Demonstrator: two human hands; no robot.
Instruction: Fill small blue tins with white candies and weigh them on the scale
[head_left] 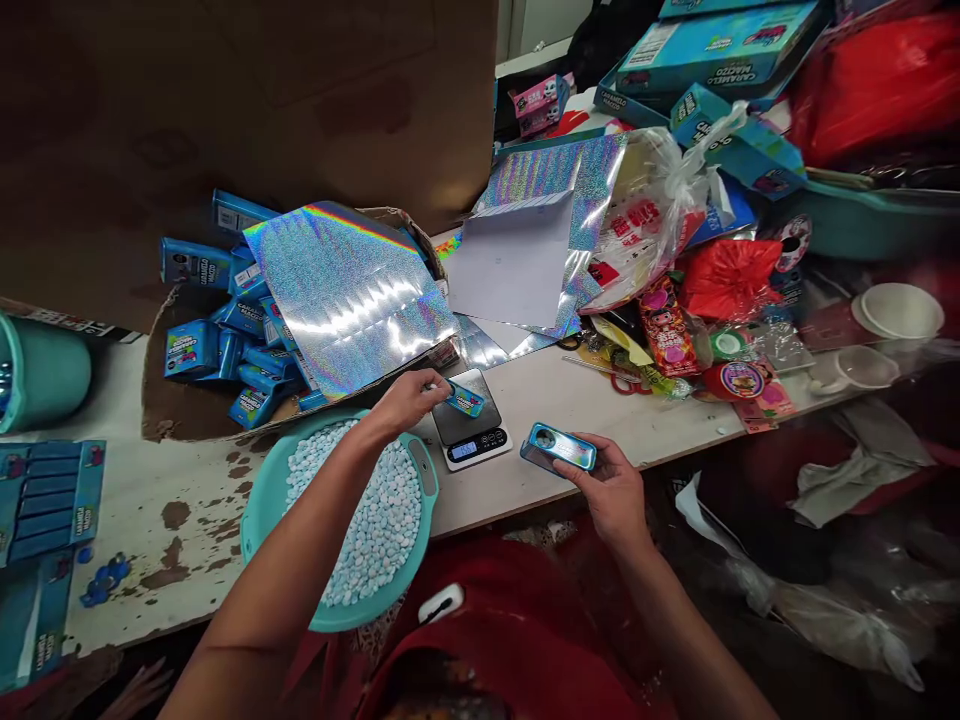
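Note:
My left hand (420,398) pinches the end of a small blue packet (466,398) over the plate of a digital scale (478,448), whose display is lit. To the right of the scale, my right hand (609,480) holds a blue tin (559,447) with a shiny top, just above the table's front edge. A turquoise colander (430,478) full of pale blue and white candies lies under my left forearm. Behind it, a cardboard box (161,400) holds many blue packs (191,347), partly covered by a holographic sheet (352,300).
Clear plastic bags (637,220), candy packs and cups (900,312) crowd the table's right side. At the left stand a teal bucket (52,370) and blue display boxes (52,490). Another person's hand (142,690) shows at the lower left. A large cardboard panel (247,110) rises behind.

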